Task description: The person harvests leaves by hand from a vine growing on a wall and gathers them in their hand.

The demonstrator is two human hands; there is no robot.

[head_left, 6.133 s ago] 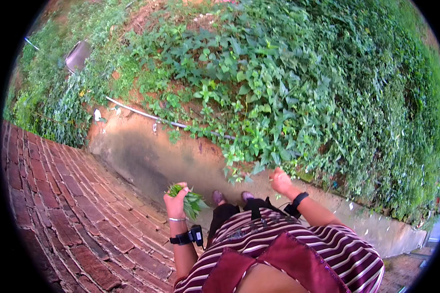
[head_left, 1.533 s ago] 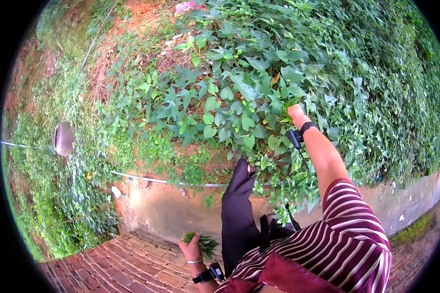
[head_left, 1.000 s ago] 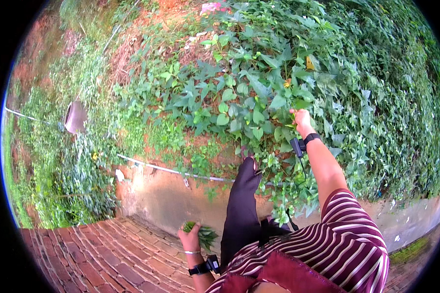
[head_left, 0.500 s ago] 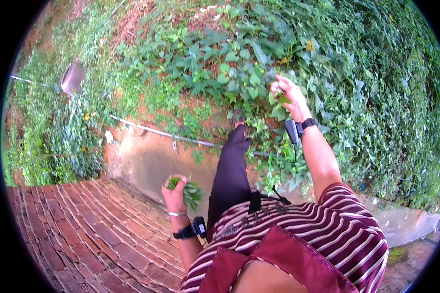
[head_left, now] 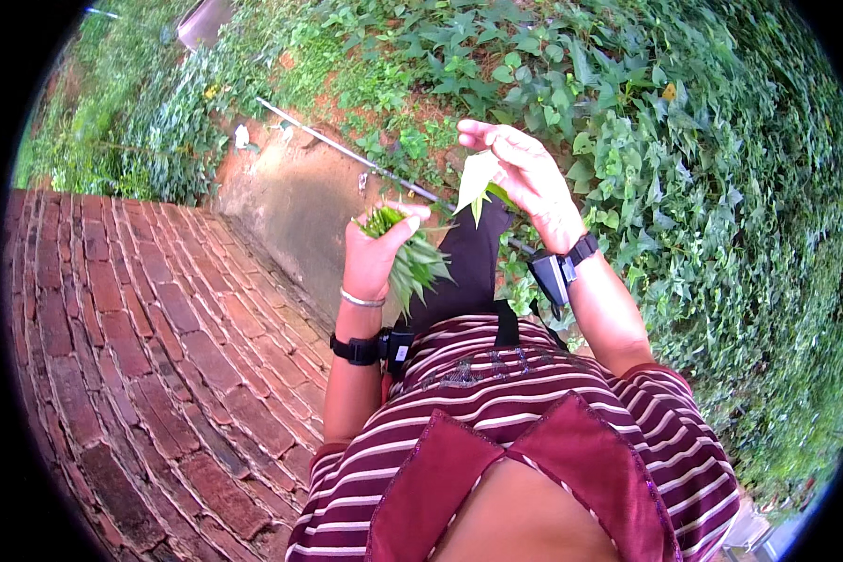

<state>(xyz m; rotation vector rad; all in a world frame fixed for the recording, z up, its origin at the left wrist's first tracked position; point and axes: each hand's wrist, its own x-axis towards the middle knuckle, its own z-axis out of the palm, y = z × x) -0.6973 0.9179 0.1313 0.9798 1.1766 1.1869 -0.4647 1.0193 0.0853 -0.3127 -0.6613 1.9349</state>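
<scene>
Outdoors: bricks [head_left: 140, 375] at left. Left hand [head_left: 375, 248]: grip closed around leaf bunch [head_left: 417, 267]. Near, apart: sprig [head_left: 478, 183] in curled grip of right hand [head_left: 529, 173]. Vines [head_left: 702, 187] at right. Apparently gathering; adding sprig to bunch calls for easing left grip.

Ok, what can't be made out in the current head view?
In the head view:
Bunch of leaves: exact count, hidden by overlap and the left hand.
Leafy sprig: held end, covered by the right hand.
Dark trouser leg: lower end, hidden behind the right hand and leafy sprig.
Grey container: top, cut off by the upper edge.
White scrap: too small to identify.
</scene>
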